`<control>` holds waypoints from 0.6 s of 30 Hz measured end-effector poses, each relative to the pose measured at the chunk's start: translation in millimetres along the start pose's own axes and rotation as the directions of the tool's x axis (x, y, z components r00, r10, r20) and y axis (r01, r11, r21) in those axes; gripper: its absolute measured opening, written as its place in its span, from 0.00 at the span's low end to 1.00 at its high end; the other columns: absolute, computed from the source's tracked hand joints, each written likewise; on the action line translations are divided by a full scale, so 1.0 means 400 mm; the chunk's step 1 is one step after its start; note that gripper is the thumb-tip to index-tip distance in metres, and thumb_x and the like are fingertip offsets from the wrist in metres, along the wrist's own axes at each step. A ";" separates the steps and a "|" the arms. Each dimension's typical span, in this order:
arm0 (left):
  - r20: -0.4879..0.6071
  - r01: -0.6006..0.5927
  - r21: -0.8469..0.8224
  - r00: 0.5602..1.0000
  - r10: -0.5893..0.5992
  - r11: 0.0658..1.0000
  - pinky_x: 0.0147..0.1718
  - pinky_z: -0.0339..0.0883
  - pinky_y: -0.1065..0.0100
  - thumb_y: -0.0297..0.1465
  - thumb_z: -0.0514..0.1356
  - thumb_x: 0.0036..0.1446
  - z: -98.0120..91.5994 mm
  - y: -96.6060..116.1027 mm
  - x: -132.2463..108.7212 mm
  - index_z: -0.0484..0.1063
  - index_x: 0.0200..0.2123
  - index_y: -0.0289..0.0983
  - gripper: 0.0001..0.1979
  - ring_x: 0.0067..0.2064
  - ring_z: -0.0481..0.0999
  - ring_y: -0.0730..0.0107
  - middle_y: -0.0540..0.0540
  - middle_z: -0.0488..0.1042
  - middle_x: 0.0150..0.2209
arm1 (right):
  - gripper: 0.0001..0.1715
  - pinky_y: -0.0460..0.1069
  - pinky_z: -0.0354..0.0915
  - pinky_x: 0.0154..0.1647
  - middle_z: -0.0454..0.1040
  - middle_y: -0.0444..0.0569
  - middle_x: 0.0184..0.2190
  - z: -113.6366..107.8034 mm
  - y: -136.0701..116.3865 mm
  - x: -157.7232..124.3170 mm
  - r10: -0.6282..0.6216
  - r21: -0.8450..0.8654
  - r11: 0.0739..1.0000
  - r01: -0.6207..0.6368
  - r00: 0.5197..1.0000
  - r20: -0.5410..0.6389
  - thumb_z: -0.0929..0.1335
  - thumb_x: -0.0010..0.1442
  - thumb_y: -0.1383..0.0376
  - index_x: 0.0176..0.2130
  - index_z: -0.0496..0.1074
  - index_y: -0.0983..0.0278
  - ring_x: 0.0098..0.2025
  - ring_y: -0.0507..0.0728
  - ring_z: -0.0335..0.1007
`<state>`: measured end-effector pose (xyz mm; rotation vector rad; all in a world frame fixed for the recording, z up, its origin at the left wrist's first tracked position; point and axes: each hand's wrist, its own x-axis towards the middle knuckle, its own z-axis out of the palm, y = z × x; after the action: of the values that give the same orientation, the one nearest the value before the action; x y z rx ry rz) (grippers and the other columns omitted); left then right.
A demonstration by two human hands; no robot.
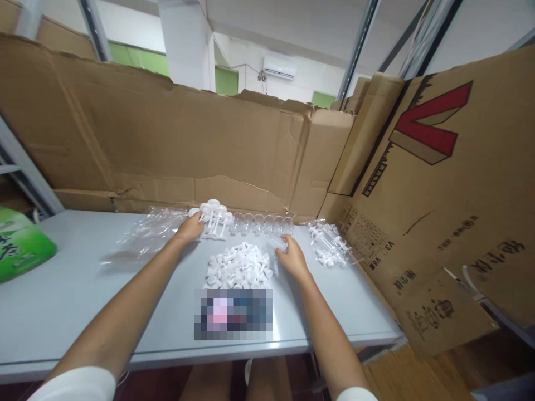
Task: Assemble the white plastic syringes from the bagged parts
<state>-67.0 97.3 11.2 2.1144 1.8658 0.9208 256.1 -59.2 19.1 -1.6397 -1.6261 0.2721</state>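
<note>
At the back of the table, my left hand [191, 228] has its fingers closed at a white plastic plunger [193, 212] with a round disc top. Several more white plungers [216, 217] stand upright just to its right. Nearer the middle, my right hand [293, 257] is closed on a clear plastic tube [275, 241], held tilted above the table. Behind it, a row of clear plastic tubes [259, 223] stands along the cardboard. Between my hands lies a heap of small white plastic parts [238, 267]. My hands partly hide the pieces they hold.
A clear plastic bag [144, 236] lies left of my left hand. Another bag of white parts [330, 245] sits at the right. A green pack [23, 245] is at the far left. Cardboard walls [200, 139] rise behind and right. A pixelated patch covers the front middle.
</note>
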 end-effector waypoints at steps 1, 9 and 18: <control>0.008 0.007 -0.009 1.000 -0.007 1.000 0.43 0.62 0.55 0.28 0.50 0.49 0.005 -0.006 0.001 0.63 0.49 0.32 0.21 0.46 0.71 0.48 0.31 0.71 0.46 | 0.22 0.52 0.59 0.43 0.69 0.50 0.42 0.001 0.003 0.000 0.005 -0.010 1.000 -0.005 1.000 -0.004 0.65 0.48 0.65 0.45 0.64 0.61 0.40 0.58 0.66; -0.067 -0.046 -0.061 0.997 0.042 0.997 0.48 0.58 0.57 0.28 0.51 0.50 -0.009 0.005 -0.024 0.59 0.53 0.33 0.24 0.53 0.65 0.51 0.32 0.63 0.54 | 0.24 0.55 0.58 0.47 0.68 0.56 0.44 0.003 0.012 0.000 0.009 -0.045 0.999 -0.010 1.000 -0.007 0.65 0.48 0.65 0.47 0.64 0.64 0.47 0.62 0.63; -0.177 -0.306 -0.115 0.942 0.283 0.945 0.49 0.59 0.62 0.35 0.51 0.53 -0.070 0.176 -0.156 0.65 0.46 0.38 0.17 0.49 0.67 0.60 0.43 0.69 0.48 | 0.27 0.51 0.62 0.43 0.66 0.52 0.44 -0.014 0.009 0.018 0.003 0.147 0.989 0.014 0.993 -0.119 0.63 0.50 0.63 0.51 0.64 0.62 0.34 0.53 0.65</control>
<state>-24.9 16.9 49.1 2.3324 1.5158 1.2795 263.4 -54.3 23.0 -1.5110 -1.4855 0.2796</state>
